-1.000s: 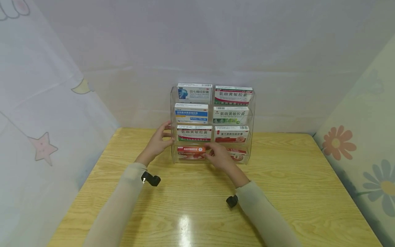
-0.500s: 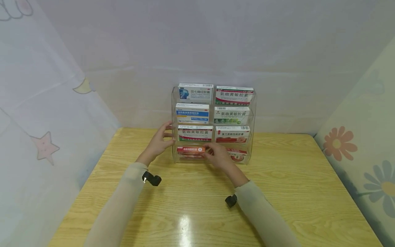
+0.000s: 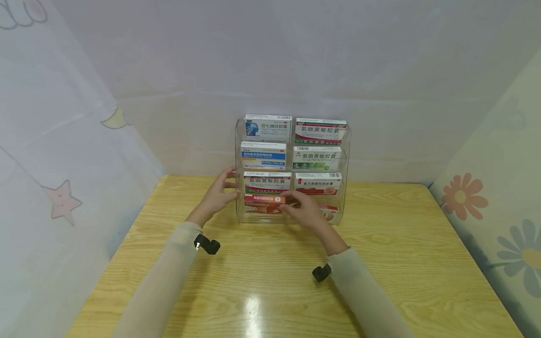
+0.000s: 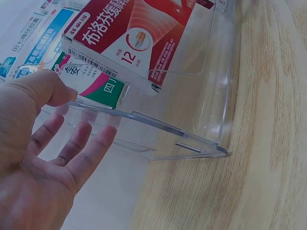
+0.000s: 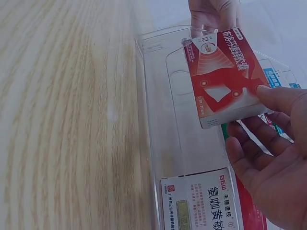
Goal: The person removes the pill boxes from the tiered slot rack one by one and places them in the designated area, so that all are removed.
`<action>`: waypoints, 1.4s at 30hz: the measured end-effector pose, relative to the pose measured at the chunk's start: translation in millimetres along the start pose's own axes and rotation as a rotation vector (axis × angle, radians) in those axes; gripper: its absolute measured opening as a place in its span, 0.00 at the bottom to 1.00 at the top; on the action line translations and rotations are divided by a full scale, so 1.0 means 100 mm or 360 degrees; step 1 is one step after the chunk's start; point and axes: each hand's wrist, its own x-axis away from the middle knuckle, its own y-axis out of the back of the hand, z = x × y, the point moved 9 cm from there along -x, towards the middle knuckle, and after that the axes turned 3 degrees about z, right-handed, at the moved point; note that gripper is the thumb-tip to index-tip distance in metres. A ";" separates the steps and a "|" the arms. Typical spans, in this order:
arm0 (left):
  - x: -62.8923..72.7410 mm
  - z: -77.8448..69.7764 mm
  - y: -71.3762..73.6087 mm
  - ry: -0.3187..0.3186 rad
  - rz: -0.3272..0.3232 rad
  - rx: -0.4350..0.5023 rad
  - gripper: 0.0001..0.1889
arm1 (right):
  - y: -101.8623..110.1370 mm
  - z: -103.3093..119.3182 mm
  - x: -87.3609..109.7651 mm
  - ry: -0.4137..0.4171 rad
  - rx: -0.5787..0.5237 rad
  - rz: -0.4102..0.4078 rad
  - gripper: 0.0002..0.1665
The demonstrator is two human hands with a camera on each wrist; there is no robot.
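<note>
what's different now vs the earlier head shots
The red box, pinched by the right hand, has moved up in the bottom left of the clear rack, now overlapping the lower edge of the box above. The left hand stays at the rack's left side; the other boxes look unmoved.

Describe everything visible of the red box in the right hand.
The red box is a cardboard-looking carton, printed with white Chinese characters and a red "12"; one end is white. It looks closed. The right hand pinches it, tilted, at the bottom left of the clear rack; contact with the rack is unclear.
</note>
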 end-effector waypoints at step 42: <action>-0.03 0.03 -0.02 0.0063 0.0055 -0.0017 0.44 | -0.18 -0.31 0.33 -0.0407 -0.0660 0.0233 0.30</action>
